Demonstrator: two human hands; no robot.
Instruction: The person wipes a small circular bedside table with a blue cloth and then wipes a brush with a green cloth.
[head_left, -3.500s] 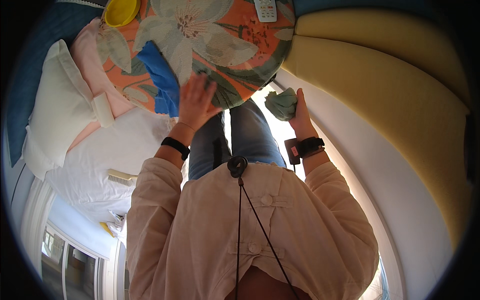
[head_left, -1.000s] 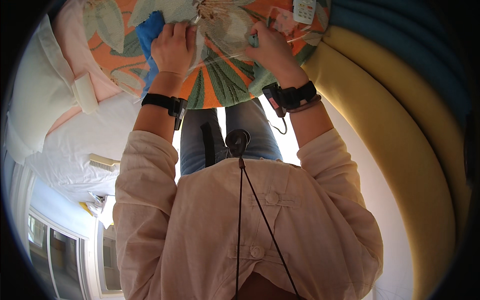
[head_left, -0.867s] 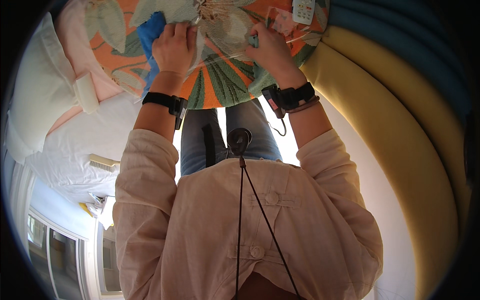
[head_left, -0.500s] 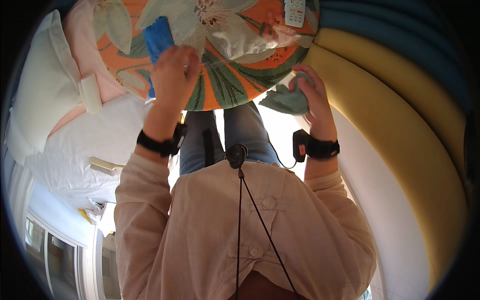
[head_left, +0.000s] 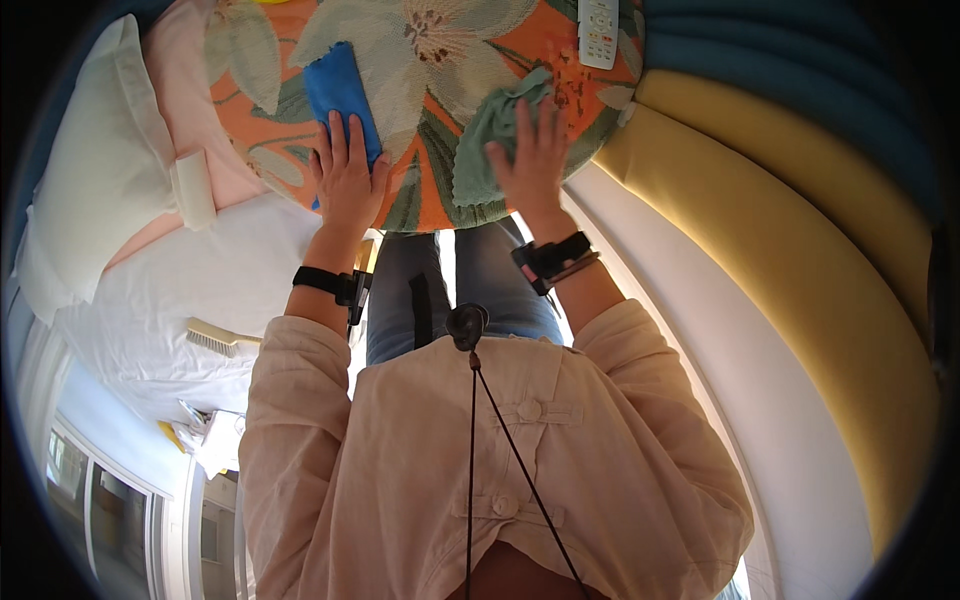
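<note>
A round cushion with an orange and green flower pattern (head_left: 440, 60) fills the upper middle. My left hand (head_left: 347, 181) lies flat on its near edge, fingers spread, fingertips on the lower end of a blue cloth (head_left: 338, 88). My right hand (head_left: 534, 150) presses flat with spread fingers on a crumpled green cloth (head_left: 488, 128) at the cushion's right side. Both wrists carry black bands.
A white remote control (head_left: 598, 30) lies on the cushion's far right edge. White pillows (head_left: 90, 190) and a pink sheet (head_left: 185, 90) are at the left, with a small brush (head_left: 215, 338) on the white bedding. A yellow padded headboard (head_left: 800, 230) curves along the right.
My right hand has brought the green cloth from beside the cushion's edge up onto its top and flattened on it. My left hand has opened and settled flat by the blue cloth.
</note>
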